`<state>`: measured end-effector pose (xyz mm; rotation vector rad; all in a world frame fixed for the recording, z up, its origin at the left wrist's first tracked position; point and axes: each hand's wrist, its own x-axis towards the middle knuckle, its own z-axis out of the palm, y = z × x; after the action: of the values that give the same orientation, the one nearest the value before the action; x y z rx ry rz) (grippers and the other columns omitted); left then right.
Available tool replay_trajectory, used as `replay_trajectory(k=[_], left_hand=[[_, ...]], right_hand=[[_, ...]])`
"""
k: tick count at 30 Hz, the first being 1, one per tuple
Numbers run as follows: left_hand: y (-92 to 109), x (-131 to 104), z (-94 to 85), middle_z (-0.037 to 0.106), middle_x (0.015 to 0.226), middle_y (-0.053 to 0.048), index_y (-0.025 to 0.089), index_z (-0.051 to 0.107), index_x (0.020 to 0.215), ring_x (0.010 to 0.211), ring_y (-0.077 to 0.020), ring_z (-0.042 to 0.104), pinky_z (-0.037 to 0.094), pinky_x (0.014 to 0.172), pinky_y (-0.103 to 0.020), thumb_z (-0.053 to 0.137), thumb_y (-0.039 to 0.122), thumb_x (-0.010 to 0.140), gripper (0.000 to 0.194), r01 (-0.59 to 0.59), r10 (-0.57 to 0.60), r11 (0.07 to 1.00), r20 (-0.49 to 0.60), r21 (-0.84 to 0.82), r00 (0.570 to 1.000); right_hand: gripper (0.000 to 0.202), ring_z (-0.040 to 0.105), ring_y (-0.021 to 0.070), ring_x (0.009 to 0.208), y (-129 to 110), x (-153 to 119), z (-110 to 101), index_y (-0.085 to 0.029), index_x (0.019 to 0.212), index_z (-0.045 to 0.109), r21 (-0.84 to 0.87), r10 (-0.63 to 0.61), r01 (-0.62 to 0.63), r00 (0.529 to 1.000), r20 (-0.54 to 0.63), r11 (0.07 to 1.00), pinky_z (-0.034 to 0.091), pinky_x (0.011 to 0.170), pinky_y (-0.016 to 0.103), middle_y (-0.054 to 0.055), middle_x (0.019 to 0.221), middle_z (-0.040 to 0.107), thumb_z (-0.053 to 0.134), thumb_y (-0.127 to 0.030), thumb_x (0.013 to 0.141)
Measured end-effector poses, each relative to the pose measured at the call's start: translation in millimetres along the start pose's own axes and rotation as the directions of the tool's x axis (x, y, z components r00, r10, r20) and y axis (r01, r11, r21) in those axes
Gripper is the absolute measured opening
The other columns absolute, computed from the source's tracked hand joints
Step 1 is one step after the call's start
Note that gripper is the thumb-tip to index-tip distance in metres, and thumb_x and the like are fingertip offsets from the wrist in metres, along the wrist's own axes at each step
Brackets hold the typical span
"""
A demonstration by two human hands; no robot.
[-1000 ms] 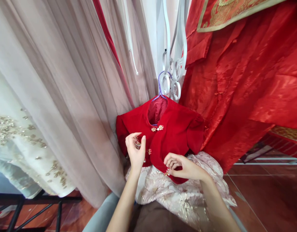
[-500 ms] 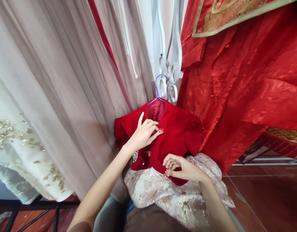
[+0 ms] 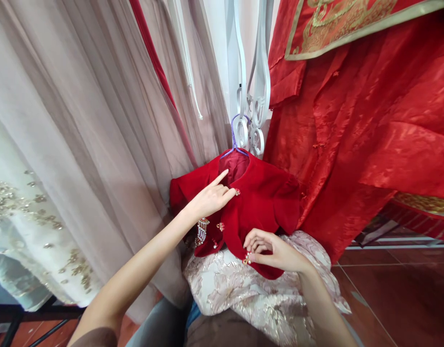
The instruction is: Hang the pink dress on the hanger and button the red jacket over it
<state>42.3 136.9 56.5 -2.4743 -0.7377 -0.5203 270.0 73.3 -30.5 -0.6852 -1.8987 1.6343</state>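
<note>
A red velvet jacket [image 3: 260, 207] hangs on a purple hanger [image 3: 233, 131] in front of me, its front edges bearing small beaded fasteners. My left hand [image 3: 211, 198] is at the upper front, one finger stretched toward the neck opening and the others curled at the edge beside the top beaded fastener [image 3: 238, 192]. The curled fingertips are partly hidden. Lower down, my right hand [image 3: 271, 249] pinches the jacket's front edge by the bottom beaded fastener [image 3: 247, 259]. A silvery beaded ornament [image 3: 202, 231] lies on the left panel, near another fastener [image 3: 220, 226].
White floral brocade fabric [image 3: 240, 289] spreads over my lap below the jacket. Pale tulle [image 3: 99, 120] hangs at left, and red satin garments [image 3: 352, 125] at right. A white scrolled metal stand [image 3: 258, 103] rises behind the hanger. Reddish floor tiles [image 3: 398, 299] show at lower right.
My left hand has turned and shifted slightly left, its fingers now more curled and one stretched toward the neck opening. My right hand keeps its grip at the lower edge.
</note>
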Motion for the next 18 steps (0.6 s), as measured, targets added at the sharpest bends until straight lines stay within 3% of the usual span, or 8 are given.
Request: replay_trajectory(k=[3,5,8,10,13,15,18], left_hand=[[-3,-2,-2.3,0.046,0.054,0.007,0.019,0.053,0.077,0.05,-0.0104,0.046,0.023,0.113,-0.054,0.031,0.012,0.094,0.029,-0.013,0.012,0.997,0.007,0.08,1.0],[-5,-3,-6.1,0.053,0.06,0.005,0.018,0.053,0.077,0.054,-0.0108,0.05,0.025,0.112,-0.053,0.036,0.017,0.094,0.024,0.018,-0.017,0.995,-0.018,0.094,1.0],[-7,-4,-9.8,0.061,0.067,0.002,0.017,0.055,0.085,0.061,-0.0125,0.057,0.034,0.103,-0.047,0.046,0.024,0.091,0.013,0.215,-0.202,0.973,-0.143,0.085,0.969],[-5,-5,-7.8,0.06,0.066,0.001,0.016,0.056,0.096,0.064,-0.0152,0.059,0.037,0.097,-0.045,0.051,0.027,0.087,0.015,0.393,-0.367,0.916,-0.238,0.075,0.899],[-1,-8,1.1,0.062,0.09,-0.009,0.013,0.048,0.118,0.091,-0.0235,0.06,0.036,0.095,-0.048,0.053,0.019,0.082,0.037,0.558,-0.499,0.826,-0.355,0.081,0.791],[1,-14,7.4,0.052,0.117,-0.017,0.014,0.038,0.128,0.117,-0.0287,0.048,0.031,0.101,-0.052,0.049,0.01,0.078,0.052,0.619,-0.543,0.783,-0.431,0.049,0.721],[3,-29,11.6,0.03,0.136,-0.022,0.012,0.026,0.135,0.136,-0.0332,0.023,0.019,0.108,-0.059,0.048,0.003,0.071,0.069,0.689,-0.628,0.723,-0.467,-0.052,0.623]], right_hand=[[0.026,0.063,0.0145,0.08,-21,5,-10,-0.018,0.091,0.057,0.024,-0.017,0.017,1.0,0.0,1.0,0.05,0.078,0.031,0.003,0.085,0.065,0.07,-0.035,0.076],[0.027,0.064,0.0163,0.088,-40,17,-15,-0.02,0.096,0.058,0.072,-0.114,0.126,0.982,-0.153,0.989,0.05,0.086,0.035,0.005,0.092,0.068,0.069,-0.037,0.077],[0.038,0.061,0.0208,0.107,-65,45,-10,-0.022,0.113,0.057,0.142,-0.24,0.319,0.884,-0.4,0.937,0.045,0.098,0.041,0.009,0.113,0.066,0.061,-0.044,0.082],[0.056,0.05,0.0236,0.123,-75,67,1,-0.023,0.129,0.049,0.178,-0.246,0.357,0.857,-0.453,0.917,0.038,0.106,0.044,0.01,0.133,0.054,0.058,-0.051,0.082],[0.088,0.02,0.026,0.141,-72,87,21,-0.02,0.146,0.023,0.1,-0.104,0.197,0.809,-0.579,0.975,0.021,0.115,0.044,0.012,0.153,0.023,0.056,-0.063,0.076],[0.102,0.002,0.0276,0.143,-60,87,25,-0.013,0.149,0.009,-0.046,-0.07,0.053,0.717,-0.694,0.998,0.01,0.116,0.046,0.015,0.156,0.006,0.054,-0.067,0.075],[0.102,-0.005,0.0306,0.143,-35,71,10,-0.009,0.148,0.006,-0.253,-0.151,-0.086,0.603,-0.783,0.964,0.005,0.115,0.051,0.019,0.155,0.003,0.051,-0.067,0.077]])
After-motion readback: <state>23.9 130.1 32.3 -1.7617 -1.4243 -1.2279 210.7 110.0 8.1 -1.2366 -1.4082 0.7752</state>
